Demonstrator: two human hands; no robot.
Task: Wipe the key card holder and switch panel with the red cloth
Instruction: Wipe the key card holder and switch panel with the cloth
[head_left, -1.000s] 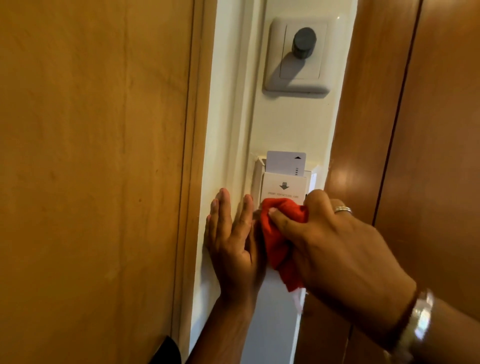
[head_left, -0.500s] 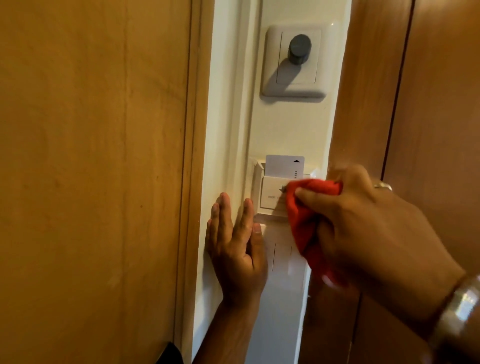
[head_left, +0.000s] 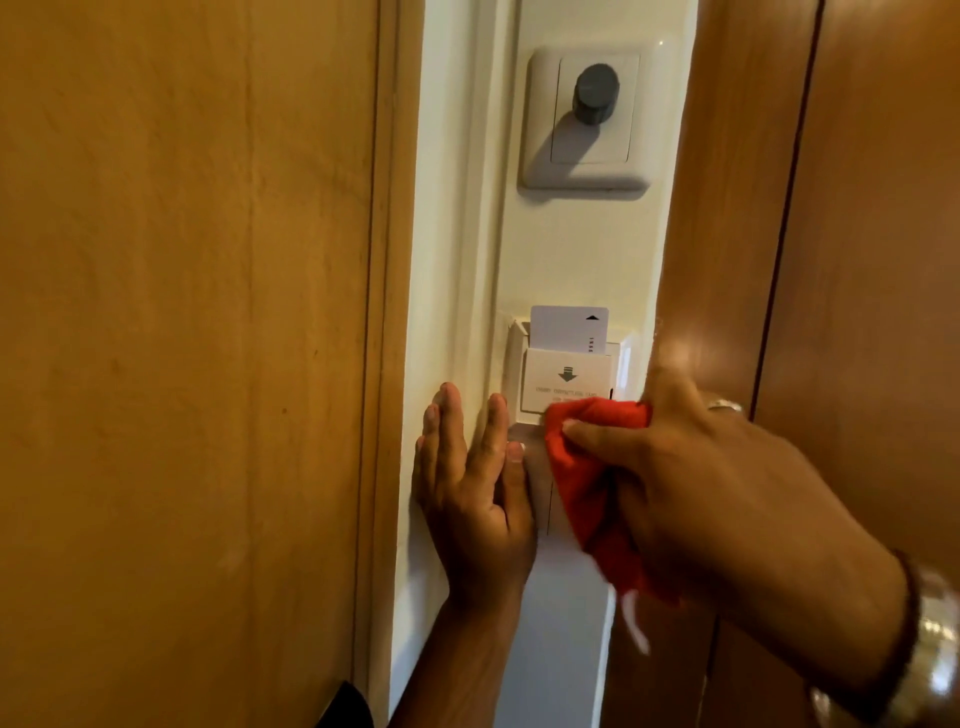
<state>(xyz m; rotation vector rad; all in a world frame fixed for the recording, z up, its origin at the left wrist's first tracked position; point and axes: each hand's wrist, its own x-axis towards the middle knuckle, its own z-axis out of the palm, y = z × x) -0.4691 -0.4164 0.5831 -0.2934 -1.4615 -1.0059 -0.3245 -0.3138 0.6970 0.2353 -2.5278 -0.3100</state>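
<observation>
Red cloth (head_left: 587, 467) in right hand (head_left: 727, 499) presses key card holder (head_left: 566, 384).

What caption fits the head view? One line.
Right hand presses red cloth against key card holder's lower edge; left hand flat on wall.

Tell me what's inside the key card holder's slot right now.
A white key card stands in the key card holder, its top half sticking out, with a small black arrow at the upper right. Its lower half is hidden inside. The red cloth in the right hand covers the holder's bottom edge.
</observation>
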